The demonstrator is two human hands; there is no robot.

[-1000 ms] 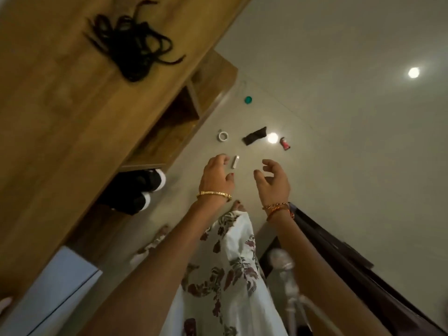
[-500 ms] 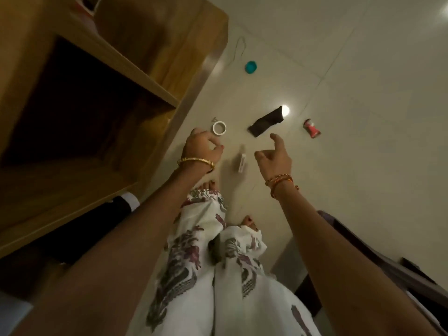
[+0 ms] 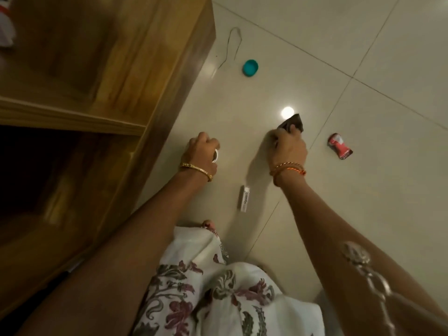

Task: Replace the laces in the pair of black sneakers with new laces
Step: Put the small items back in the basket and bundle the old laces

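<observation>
Both hands have dropped to the floor since the earlier frame. At centre frame, left hand curls around the white tape ring; right hand pinches the dark wrapper. Sneakers not visible.

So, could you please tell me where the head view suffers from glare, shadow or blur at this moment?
Head view: a round lamp glare shines on the glossy floor beside the dark wrapper that the right hand pinches; that hand casts a soft shadow to its left; the wooden shelf unit and its dark lower compartment are smeared by motion blur; a translucent reflection overlies the right forearm.
</observation>
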